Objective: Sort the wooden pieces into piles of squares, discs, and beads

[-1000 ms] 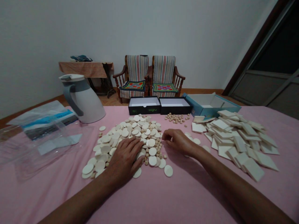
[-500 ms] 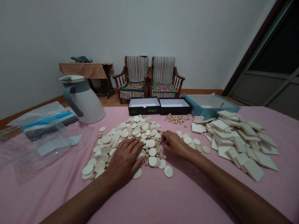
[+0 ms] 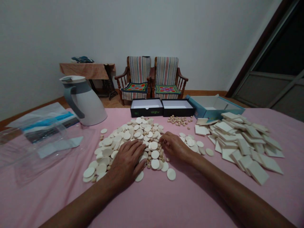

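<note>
White discs, both hands, left flat atop, right curled

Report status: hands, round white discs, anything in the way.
Left hand open on heaped round white discs. Right hand curled at heap's right edge, grip unclear. Some discs partly cover small round tan beads.

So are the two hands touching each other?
Apart: the head view shows round white discs in the gap between the left hand and the right hand.
</note>
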`<action>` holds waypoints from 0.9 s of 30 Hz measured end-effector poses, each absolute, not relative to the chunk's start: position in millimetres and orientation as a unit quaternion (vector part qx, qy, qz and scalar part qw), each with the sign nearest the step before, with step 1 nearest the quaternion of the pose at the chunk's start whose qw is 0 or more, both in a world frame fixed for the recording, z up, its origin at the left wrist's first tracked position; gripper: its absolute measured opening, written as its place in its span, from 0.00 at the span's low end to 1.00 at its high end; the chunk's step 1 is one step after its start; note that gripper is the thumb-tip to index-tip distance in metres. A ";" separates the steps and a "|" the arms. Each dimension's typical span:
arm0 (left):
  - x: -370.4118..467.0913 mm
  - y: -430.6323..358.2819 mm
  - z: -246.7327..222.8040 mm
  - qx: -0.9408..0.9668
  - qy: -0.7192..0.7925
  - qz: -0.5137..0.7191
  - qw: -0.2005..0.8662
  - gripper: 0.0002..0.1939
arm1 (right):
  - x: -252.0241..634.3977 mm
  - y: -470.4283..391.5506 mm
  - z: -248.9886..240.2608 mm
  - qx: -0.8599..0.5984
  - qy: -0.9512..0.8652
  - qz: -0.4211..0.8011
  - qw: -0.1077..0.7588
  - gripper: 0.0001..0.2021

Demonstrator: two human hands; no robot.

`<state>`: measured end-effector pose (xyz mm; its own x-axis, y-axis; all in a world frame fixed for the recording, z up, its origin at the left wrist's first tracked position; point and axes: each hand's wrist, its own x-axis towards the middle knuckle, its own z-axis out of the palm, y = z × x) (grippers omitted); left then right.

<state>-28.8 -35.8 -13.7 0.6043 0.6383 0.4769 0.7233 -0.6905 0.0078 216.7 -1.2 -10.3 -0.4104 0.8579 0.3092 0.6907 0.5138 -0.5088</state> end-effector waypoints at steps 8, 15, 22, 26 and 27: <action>-28.7 -37.1 -11.6 -0.890 -0.383 -0.233 0.089 0.20 | 206.3 -7.5 -16.0 -0.509 -0.803 0.154 0.268 0.10; -28.9 -35.9 -13.4 -0.890 -0.384 -0.228 0.092 0.21 | 216.9 -3.2 -12.0 -0.541 -0.791 0.111 0.262 0.06; -28.7 -36.5 -12.0 -0.891 -0.385 -0.226 0.089 0.21 | 249.8 19.5 -2.8 -0.599 -0.703 0.026 0.383 0.08; -29.1 -36.8 -12.1 -0.889 -0.383 -0.232 0.091 0.20 | 235.7 10.2 -4.9 -0.539 -0.780 0.099 0.300 0.06; -29.1 -36.9 -12.1 -0.890 -0.383 -0.232 0.091 0.20 | 229.9 6.0 -6.6 -0.529 -0.795 0.117 0.274 0.07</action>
